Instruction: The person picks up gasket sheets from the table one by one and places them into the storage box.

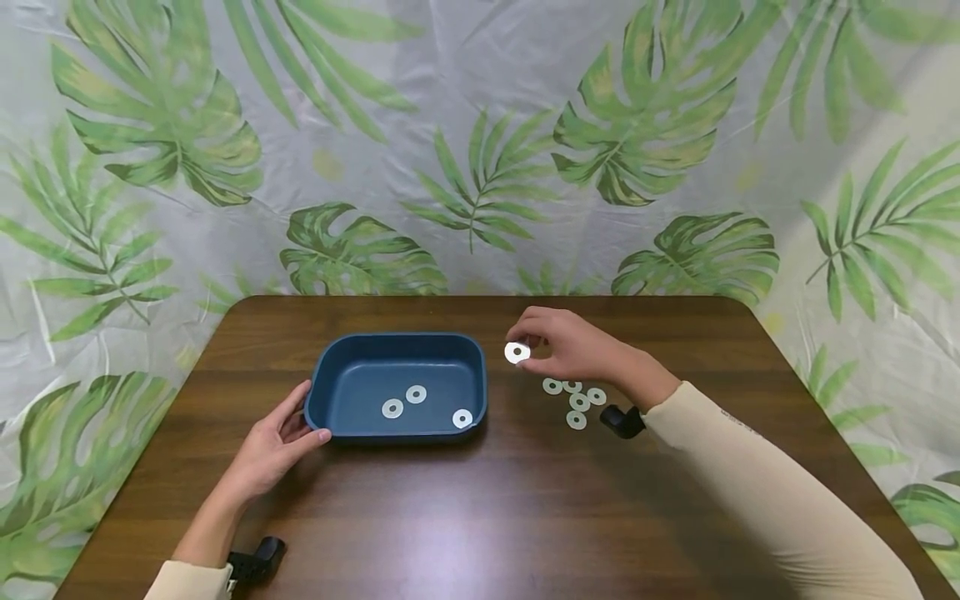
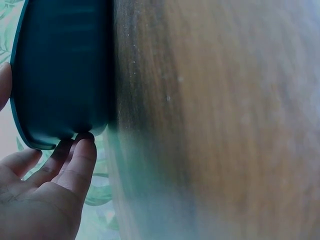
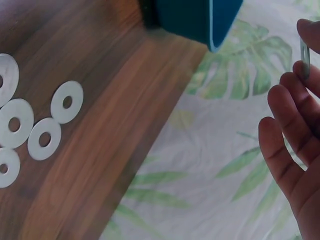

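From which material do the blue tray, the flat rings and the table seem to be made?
Tray: probably plastic, smooth, with rounded corners and soft sheen. Flat rings: likely metal, silvery grey, catching light. Table: wood or wood-look laminate, brown grain, bright glare suggesting gloss.

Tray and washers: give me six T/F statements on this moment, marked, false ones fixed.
1. The right grip pinches a washer. True.
2. The tray holds four washers. False: it holds three washers.
3. The left grip touches the tray's left end. True.
4. The loose washers lie left of the tray. False: the loose washers lie to its right.
5. The pinched washer is inside the tray. False: it is outside, right of the tray.
6. At least five loose washers are on the table. True.
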A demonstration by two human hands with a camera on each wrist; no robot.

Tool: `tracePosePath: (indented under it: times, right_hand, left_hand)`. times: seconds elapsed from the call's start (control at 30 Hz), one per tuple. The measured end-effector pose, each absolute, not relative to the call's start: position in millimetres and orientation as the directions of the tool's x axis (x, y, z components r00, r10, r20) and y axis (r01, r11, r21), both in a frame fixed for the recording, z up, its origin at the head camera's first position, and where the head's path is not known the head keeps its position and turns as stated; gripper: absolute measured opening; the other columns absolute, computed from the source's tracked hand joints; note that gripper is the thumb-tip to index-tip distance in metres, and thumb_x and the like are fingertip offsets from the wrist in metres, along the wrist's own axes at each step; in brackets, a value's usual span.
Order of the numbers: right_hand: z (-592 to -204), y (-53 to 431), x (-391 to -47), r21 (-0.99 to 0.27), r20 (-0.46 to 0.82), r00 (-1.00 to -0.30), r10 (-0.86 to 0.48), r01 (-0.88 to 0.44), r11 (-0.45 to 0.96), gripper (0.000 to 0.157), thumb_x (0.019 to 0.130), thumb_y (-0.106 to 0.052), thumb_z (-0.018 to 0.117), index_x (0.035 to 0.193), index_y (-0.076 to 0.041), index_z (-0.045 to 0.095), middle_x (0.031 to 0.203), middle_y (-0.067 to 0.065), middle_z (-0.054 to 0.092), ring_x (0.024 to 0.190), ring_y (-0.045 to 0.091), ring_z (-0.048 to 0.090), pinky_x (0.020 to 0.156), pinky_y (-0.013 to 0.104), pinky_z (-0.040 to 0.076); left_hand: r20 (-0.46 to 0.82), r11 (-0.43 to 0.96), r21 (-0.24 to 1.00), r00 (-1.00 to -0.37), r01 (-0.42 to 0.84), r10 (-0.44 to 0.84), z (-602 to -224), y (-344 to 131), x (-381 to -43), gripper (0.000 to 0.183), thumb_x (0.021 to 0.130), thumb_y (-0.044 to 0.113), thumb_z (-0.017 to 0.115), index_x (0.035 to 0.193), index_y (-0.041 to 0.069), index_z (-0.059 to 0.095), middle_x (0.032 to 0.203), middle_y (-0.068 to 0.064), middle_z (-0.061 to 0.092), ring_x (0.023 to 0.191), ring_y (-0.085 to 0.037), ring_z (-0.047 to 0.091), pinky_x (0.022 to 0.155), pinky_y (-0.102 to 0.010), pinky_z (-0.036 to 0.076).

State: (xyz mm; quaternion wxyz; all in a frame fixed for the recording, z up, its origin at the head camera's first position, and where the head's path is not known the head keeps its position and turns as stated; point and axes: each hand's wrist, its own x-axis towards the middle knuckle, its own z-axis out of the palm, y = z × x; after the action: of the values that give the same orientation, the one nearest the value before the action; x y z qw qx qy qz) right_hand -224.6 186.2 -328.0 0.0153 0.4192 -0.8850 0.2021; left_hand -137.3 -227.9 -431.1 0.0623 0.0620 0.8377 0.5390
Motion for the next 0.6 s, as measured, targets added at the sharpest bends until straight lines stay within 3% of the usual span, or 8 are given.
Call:
tracePosePath:
  times: [0.23, 0.43, 0.6]
  right_hand:
    - [-328, 170, -232, -0.309, 0.194, -0.633, -0.749, -0.764, 0.566, 0.023, 0.082, -0.021, 0.065, 0.104, -0.015, 0.065, 0.095, -0.003, 0.058, 0.082, 0.012, 0.057, 0.073, 0.027, 0.05]
    - [-326, 154, -239, -0.336, 0.172, -0.643, -0.747, -0.751, 0.569, 0.024, 0.081, -0.021, 0.065, 0.105, -0.015, 0.066, 0.097, -0.003, 0.06, 0.082, 0.012, 0.057, 0.074, 0.025, 0.049]
    - [-331, 143, -244, -0.391, 0.146, -0.652, -0.744, -0.729, 0.563, 0.028, 0.082, -0.022, 0.065, 0.108, -0.012, 0.065, 0.099, -0.001, 0.06, 0.083, 0.013, 0.058, 0.074, 0.027, 0.051]
  left_hand:
    - [-0.028, 0.388, 0.92, -0.983, 0.046, 0.184, -431, -228, -138, 0.079, 0.086, 0.023, 0.064, 0.147, 0.011, 0.016, 0.144, -0.026, 0.032, 0.122, -0.03, 0.047, 0.082, -0.007, 0.045]
    - [-0.034, 0.405, 0.913, -0.983, 0.043, 0.181, -429, -228, -138, 0.079, 0.086, 0.024, 0.064, 0.148, 0.013, 0.016, 0.144, -0.025, 0.033, 0.123, -0.032, 0.045, 0.081, -0.007, 0.045]
    - [-0.038, 0.41, 0.911, -0.983, 0.041, 0.181, -432, -229, -137, 0.08, 0.086, 0.024, 0.064, 0.148, 0.013, 0.016, 0.144, -0.025, 0.033, 0.122, -0.022, 0.048, 0.081, -0.007, 0.045]
